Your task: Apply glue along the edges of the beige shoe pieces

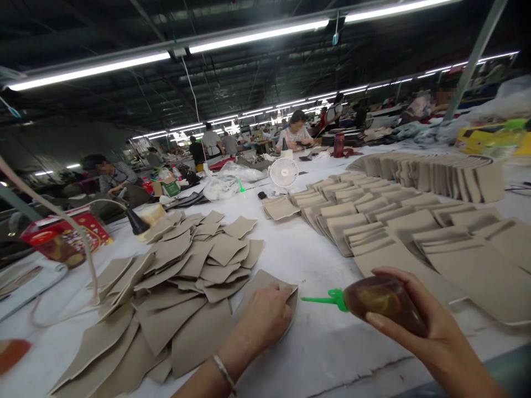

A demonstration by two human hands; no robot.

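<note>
My left hand [263, 322] rests on a tan cut piece [290, 293] at the front edge of a loose pile of tan pieces [186, 276], fingers curled over it. My right hand [418, 326] grips a brown squeeze bottle [384, 301] with a green nozzle [323, 300] that points left toward that piece, a little above the white table [298, 254].
Rows of overlapped tan pieces [415, 221] cover the table's right side. A small white fan [284, 173] stands at mid-table. A red box [66, 237] and a hose [62, 221] lie at left. Other people sit at tables behind.
</note>
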